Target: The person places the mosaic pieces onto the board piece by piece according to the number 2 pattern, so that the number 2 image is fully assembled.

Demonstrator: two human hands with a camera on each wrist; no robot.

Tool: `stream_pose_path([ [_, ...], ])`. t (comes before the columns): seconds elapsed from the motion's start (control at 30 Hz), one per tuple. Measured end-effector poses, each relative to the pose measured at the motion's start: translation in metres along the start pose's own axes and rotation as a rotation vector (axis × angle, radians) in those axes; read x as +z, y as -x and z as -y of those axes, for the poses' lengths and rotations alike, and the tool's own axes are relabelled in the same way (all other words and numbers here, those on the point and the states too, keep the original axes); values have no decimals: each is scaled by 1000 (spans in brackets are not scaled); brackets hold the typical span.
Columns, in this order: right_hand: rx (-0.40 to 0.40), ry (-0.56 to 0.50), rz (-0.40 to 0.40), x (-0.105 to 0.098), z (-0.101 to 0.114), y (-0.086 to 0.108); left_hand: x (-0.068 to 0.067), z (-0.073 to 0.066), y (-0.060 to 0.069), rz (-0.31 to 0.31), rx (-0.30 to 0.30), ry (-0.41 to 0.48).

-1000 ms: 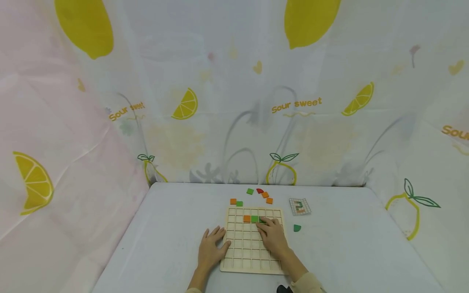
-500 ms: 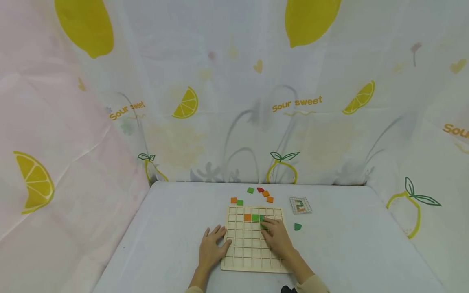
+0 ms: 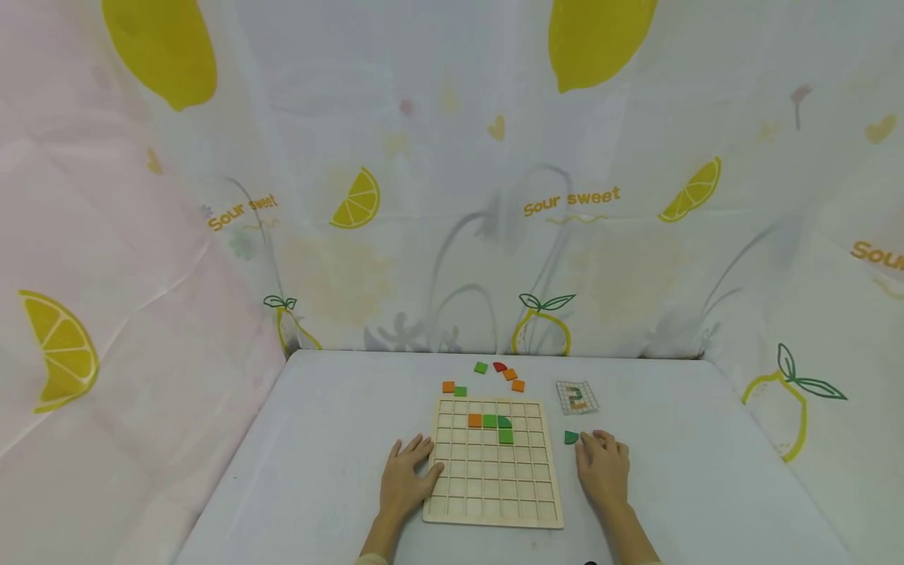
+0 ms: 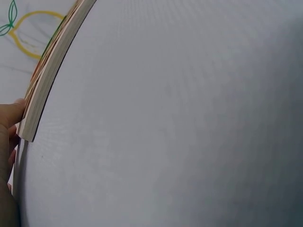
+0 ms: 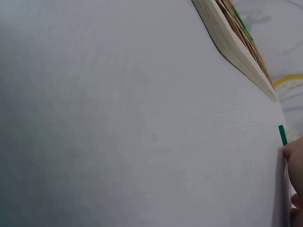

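Head view shows a white-covered table backed by a fabric backdrop printed with lemons, slices and "Sour sweet" lettering. Beyond the wooden grid board, an orange square tile and a light green square tile lie close together near its far left corner. Farther back is another light green tile, with a red quarter-round tile and two more orange tiles just to its right. A gridded pattern card lies right of the board, beyond the right hand.

On the board, an orange piece, a light green piece and a dark green quarter-round piece sit in one row, with a second light green piece below the last.

The left hand rests at the board's left edge, its fingers extended and slightly spread, its thumb over the rim; it grasps nothing. The right hand reaches forward on the table, fingers bent, the tips at the loose dark green quarter-round tile between board and hand. Right wrist view puts a fingertip against that tile; whether it is pinched, I cannot tell.
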State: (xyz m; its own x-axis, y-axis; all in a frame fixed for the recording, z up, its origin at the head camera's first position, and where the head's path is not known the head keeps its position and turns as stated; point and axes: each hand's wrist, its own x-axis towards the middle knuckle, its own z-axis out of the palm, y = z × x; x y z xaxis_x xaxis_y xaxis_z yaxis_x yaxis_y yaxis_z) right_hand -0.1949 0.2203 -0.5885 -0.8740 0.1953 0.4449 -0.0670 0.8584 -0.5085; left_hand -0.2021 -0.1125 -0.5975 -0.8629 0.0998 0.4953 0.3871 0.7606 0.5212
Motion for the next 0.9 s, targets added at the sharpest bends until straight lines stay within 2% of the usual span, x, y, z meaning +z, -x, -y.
stream_pose_path([
  [0.07, -14, 7, 20, -1, -3, 1, 0, 1, 0, 4, -4, 4],
  [0.17, -34, -5, 7, 0, -4, 0, 0, 2, 0, 8, -10, 7],
  [0.3, -68, -70, -27, 5, -3, -3, 1, 3, 0, 4, -9, 8],
  [0.47, -132, -127, -26, 11, 1, -8, 1, 2, 0, -12, 3, 15],
  [0.67, -90, -134, 13, 15, 7, -11, 3, 2, 1, -36, 24, 12],
  [0.9, -19, -143, 40, 17, 13, -12, 2, 1, 0, -21, 5, 6],
])
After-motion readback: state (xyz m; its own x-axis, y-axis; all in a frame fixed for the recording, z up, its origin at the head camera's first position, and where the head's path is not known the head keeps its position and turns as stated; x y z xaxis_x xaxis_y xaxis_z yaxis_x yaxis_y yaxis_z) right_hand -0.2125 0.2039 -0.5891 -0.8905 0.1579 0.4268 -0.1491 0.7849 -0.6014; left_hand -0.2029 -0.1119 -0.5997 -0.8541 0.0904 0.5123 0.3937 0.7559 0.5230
